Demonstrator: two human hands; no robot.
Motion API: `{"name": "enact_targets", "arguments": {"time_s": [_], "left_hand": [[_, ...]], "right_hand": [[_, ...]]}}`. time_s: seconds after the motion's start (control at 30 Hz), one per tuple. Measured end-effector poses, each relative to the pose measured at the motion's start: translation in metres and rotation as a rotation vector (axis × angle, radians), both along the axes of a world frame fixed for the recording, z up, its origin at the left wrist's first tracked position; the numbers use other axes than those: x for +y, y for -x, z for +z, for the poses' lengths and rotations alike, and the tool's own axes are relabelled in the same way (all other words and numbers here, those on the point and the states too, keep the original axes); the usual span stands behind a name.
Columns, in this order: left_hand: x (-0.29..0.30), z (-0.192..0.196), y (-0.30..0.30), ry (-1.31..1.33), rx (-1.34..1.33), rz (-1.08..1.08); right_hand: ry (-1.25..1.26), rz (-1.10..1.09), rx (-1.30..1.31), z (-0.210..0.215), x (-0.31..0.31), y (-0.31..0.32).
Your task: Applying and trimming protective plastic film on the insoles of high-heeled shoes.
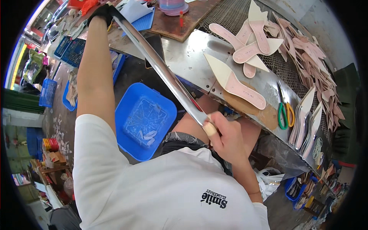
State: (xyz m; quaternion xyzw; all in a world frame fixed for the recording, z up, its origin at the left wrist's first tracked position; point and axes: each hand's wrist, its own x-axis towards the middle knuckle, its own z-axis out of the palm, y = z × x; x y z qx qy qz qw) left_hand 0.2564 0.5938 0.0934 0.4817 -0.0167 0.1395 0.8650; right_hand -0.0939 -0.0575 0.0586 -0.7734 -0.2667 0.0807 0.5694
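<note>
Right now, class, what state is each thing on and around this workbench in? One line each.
Metal bar: slanting between both hands
Right hand: closed around the bar's near end
Left hand: dark-covered, at the far end; grip unclear
Blue bin: open, few white pieces inside
Scissors: lying down, blades seemingly closed
Pink pieces: heaped loosely

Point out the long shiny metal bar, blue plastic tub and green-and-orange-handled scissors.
Long shiny metal bar (pixel 162 68): head view, mid-length.
Blue plastic tub (pixel 142 112): head view, inner floor.
Green-and-orange-handled scissors (pixel 284 102): head view, pivot.

Silvery bar (pixel 155 59), blue tub (pixel 124 119), pink-and-cream insoles (pixel 244 93)
</note>
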Motion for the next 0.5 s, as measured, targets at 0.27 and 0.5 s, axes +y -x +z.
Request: {"name": "enact_targets", "arguments": {"time_s": [0.27, 0.5], "left_hand": [[-0.076, -0.044, 0.039, -0.138, 0.065, 0.131], [-0.094, -0.005, 0.028, 0.118, -0.148, -0.549]], "right_hand": [[0.095, -0.078, 0.207, -0.026, -0.066, 0.054], [0.198, -0.184, 0.247, -0.045, -0.065, 0.029]]}}
